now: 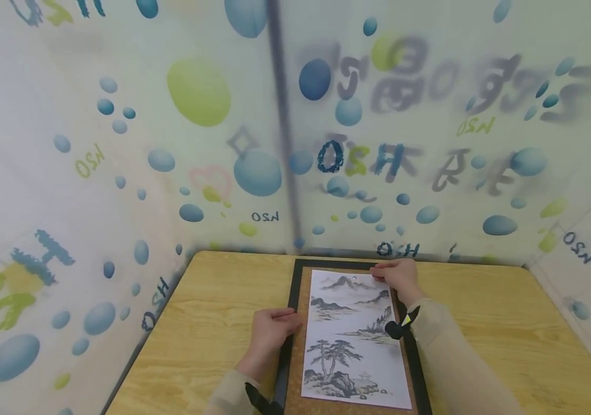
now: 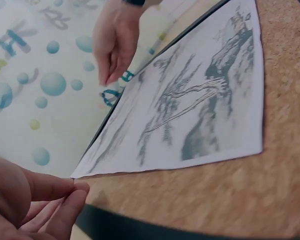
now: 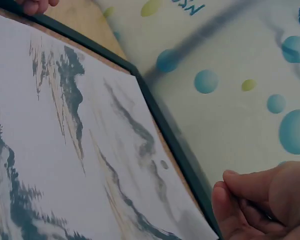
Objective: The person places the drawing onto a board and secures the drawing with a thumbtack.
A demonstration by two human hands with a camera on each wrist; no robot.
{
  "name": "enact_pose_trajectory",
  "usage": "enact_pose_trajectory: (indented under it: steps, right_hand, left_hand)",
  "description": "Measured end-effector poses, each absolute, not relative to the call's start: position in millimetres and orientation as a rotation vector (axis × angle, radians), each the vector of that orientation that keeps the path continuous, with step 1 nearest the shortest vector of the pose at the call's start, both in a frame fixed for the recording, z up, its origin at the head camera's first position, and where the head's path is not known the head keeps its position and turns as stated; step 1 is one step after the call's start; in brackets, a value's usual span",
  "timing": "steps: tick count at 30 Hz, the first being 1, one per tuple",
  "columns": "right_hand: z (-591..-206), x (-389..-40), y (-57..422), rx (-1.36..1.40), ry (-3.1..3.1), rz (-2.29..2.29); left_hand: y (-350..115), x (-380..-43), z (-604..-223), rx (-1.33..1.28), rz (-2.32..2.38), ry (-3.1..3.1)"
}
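Note:
A sheet of white paper point(image 1: 347, 334) with an ink landscape of mountains and pine trees lies on a black-framed cork board point(image 1: 308, 300). One small round pushpin head point(image 1: 354, 278) shows near its top edge. My left hand point(image 1: 269, 334) is over the board's left side, beside the paper; in the left wrist view its thumb and forefinger meet at the tips. By the paper's upper right corner is my right hand point(image 1: 399, 279), its thumb and forefinger also together in the right wrist view. Whether either pair of fingertips pinches something small is hidden.
The board rests on a light wooden table point(image 1: 212, 311). Behind the table and at both sides hang pale curtains point(image 1: 212, 150) printed with blue and green bubbles and H2O lettering. Dark wrist straps point(image 1: 401, 325) sit over the cream sleeves point(image 1: 461, 357).

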State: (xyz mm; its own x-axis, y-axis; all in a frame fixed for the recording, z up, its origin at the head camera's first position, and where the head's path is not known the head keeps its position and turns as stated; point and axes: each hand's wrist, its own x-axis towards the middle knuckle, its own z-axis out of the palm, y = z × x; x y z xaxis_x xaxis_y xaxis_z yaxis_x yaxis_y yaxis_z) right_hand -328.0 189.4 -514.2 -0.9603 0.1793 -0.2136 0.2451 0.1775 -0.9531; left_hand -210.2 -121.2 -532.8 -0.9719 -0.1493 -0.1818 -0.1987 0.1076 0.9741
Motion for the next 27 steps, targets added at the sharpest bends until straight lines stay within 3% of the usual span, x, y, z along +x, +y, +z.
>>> enact_pose_trajectory:
  steps: [13,20,27]
  right_hand:
    - [-482,-300,199,0.246,2.676,-1.762]
    - [-478,-285,197,-0.12,2.981,-1.581]
    - [-487,-272,191,-0.69,3.111,-1.38]
  left_hand:
    - [-130,-239,-507,-0.309,2.139,2.566]
    - [-120,-243,-492,0.175,1.971,2.851]
    - [-115,-248,-485,0.62,1.56,3.026]
